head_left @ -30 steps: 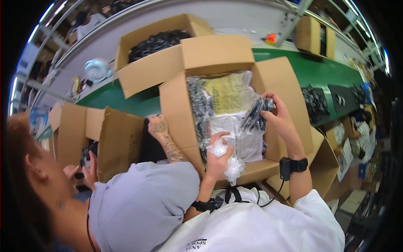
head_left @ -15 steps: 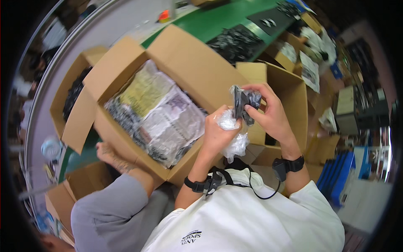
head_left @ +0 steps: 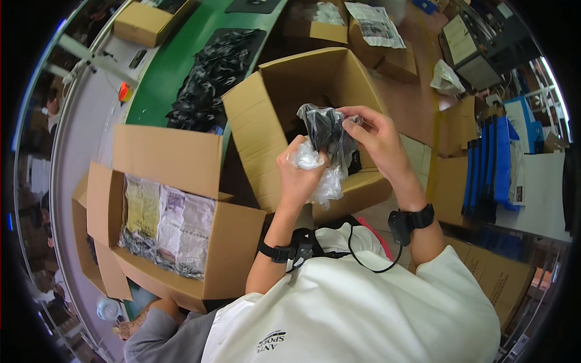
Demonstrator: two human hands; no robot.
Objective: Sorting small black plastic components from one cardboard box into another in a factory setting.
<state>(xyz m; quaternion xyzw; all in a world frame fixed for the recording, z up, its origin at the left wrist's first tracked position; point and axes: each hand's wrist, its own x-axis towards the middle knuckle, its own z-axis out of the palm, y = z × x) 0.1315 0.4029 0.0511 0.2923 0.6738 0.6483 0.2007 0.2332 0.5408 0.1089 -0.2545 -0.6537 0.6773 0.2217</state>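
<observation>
My right hand (head_left: pixel 381 145) pinches the upper edge of a transparent plastic bag with a black item (head_left: pixel 322 128) inside, fingers and thumb pressed together. Just left of it, my left hand (head_left: pixel 295 181) is closed round a wad of crumpled transparent plastic (head_left: pixel 330 186), which bulges out above and below the fist. The black item's lower part meets the left fist; whether those fingers grip it too is hidden. Both hands are held over the near side of an open cardboard box (head_left: pixel 251 133), with some dark things partly visible inside.
Left stands another open carton (head_left: pixel 233 254) holding plastic-wrapped packages (head_left: pixel 181 221). Black plastic bags (head_left: pixel 209 85) are heaped on the green table (head_left: pixel 158 81). A co-worker's arm (head_left: pixel 130 327) is at lower left. Blue folder-like items (head_left: pixel 505 163) stand at right.
The view has swung right, so the carton of packages sits further left. My hands are now over the open box, and the bagged black item looks more spread out.
</observation>
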